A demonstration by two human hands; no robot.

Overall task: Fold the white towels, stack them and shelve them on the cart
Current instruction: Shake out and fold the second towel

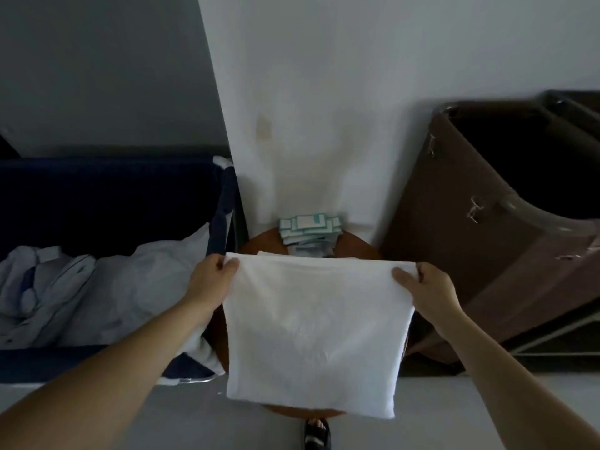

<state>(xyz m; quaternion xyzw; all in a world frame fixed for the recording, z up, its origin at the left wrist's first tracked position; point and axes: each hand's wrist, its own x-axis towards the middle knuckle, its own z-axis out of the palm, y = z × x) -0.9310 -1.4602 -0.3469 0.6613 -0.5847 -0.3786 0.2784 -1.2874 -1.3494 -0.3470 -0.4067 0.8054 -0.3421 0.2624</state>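
Against a white wall, a round wooden table is overhung by a white towel, held up by its top corners — one pinched in the left hand, the other in the right hand. Folding is judged barely begun; stacking and shelving remain — no finished stack is clearly seen.
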